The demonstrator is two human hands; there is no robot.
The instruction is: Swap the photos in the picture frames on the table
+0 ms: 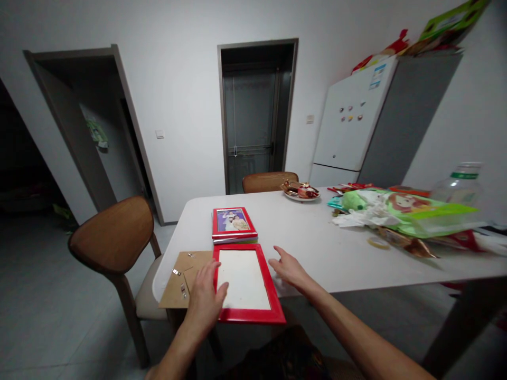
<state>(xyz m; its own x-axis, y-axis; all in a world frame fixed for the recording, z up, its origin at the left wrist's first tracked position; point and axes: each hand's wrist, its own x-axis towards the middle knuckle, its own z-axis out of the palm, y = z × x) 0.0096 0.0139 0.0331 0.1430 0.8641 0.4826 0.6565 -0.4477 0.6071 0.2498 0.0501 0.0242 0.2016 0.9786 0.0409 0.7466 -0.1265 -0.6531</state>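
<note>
A red picture frame (253, 316) lies flat at the table's near edge, with a blank white surface (243, 279) inside its border. My left hand (206, 290) rests over the frame's left side, fingers apart and gripping nothing. Just right of the frame, my right hand (291, 270) hovers at or near the tabletop with its index finger stretched out; nothing shows in it. Under and left of my left hand is a brown backing board (169, 295) with small metal clips (182, 290). Beyond the frame, a second red frame (234, 235) holding a photo lies on a stack.
The white table (301, 237) carries a plate (301, 197) of wrapped items at the back. Plastic packaging (420, 211), a tape roll (378, 243) and a clear bottle (459, 184) crowd its right side. Wooden chairs (114, 232) stand left and behind.
</note>
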